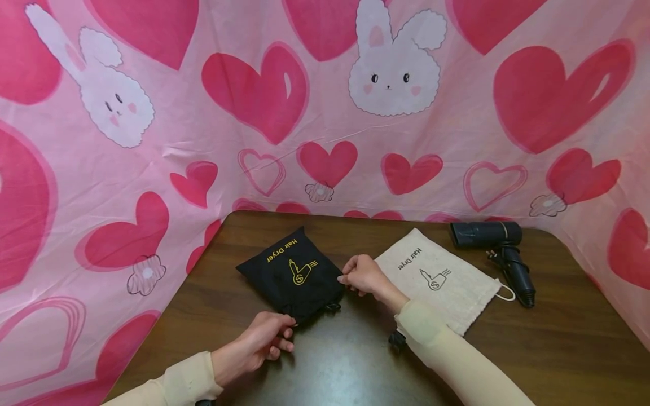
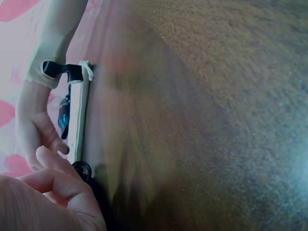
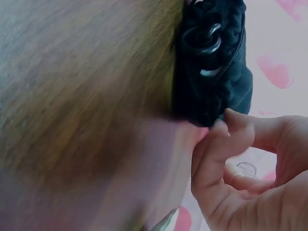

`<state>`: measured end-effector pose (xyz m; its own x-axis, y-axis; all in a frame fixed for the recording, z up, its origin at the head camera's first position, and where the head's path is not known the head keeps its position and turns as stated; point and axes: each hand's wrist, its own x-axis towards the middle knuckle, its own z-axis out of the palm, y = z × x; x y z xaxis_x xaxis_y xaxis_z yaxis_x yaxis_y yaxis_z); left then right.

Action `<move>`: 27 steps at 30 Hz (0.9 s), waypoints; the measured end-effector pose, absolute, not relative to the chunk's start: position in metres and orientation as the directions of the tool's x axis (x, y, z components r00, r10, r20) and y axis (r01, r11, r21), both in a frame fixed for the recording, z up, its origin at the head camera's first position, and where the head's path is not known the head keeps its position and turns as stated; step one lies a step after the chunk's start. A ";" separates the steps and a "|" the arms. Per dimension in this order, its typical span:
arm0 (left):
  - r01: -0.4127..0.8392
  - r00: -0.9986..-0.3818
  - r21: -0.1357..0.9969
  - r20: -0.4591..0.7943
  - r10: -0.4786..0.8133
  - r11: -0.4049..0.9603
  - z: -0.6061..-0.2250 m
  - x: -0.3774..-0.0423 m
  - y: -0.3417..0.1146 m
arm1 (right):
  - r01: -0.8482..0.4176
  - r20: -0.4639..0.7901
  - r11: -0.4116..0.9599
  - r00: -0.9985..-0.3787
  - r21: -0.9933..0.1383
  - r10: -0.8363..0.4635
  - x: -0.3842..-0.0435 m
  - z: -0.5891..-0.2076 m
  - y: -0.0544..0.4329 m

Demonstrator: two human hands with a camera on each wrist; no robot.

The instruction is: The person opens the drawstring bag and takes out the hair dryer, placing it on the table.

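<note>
- On the wooden table (image 1: pixel 345 372), the black bag (image 1: pixel 291 279) lies left of the cream bag (image 1: pixel 439 282), with the hair dryer (image 1: pixel 487 234) farther right.
- At the black bag's near corner, the left hand (image 1: pixel 258 341) pinches the cloth.
- At its right corner, the right hand (image 1: pixel 367 275) pinches the edge.

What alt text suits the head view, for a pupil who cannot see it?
A person's left hand and right hand pinch the edges of a black "Hair Dryer" pouch on a brown table. A cream "Hair Dryer" pouch and a black hair dryer lie to its right, before a pink backdrop of hearts and rabbits.
</note>
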<state>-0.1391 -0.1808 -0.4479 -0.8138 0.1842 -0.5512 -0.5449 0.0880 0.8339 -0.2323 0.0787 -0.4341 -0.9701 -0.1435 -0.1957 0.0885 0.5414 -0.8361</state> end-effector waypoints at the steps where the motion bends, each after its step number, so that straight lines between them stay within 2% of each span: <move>1: -0.546 -0.813 0.833 -0.553 0.182 0.088 -0.448 -0.139 -0.181 | 0.067 -0.177 0.541 -0.972 -0.838 -0.153 -0.232 -0.434 0.077; 5: -0.552 -0.811 0.829 -0.558 0.174 0.085 -0.450 -0.140 -0.181 | -0.047 -0.116 0.510 -0.952 -0.859 -0.284 -0.229 -0.430 0.069; 10: -0.566 -0.800 0.821 -0.569 0.189 0.078 -0.449 -0.141 -0.181 | -0.243 -0.039 0.472 -0.858 -0.847 -0.512 -0.224 -0.428 0.059; 14: -0.573 -0.794 0.816 -0.576 0.197 0.078 -0.447 -0.141 -0.180 | -0.365 -0.003 0.491 -0.800 -0.791 -0.600 -0.221 -0.428 0.053; 22: -0.573 -0.795 0.816 -0.576 0.189 0.076 -0.447 -0.140 -0.180 | -0.416 -0.004 0.538 -0.789 -0.734 -0.615 -0.216 -0.427 0.049; 27: -0.569 -0.799 0.819 -0.572 0.184 0.077 -0.449 -0.140 -0.181 | -0.415 -0.002 0.448 -0.732 -0.792 -0.681 -0.219 -0.426 0.053</move>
<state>-0.1396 -0.1811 -0.4485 -0.7992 0.1839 -0.5723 -0.5687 0.0772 0.8189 -0.2186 0.0527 -0.4257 -0.7324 -0.6808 -0.0015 -0.4148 0.4480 -0.7920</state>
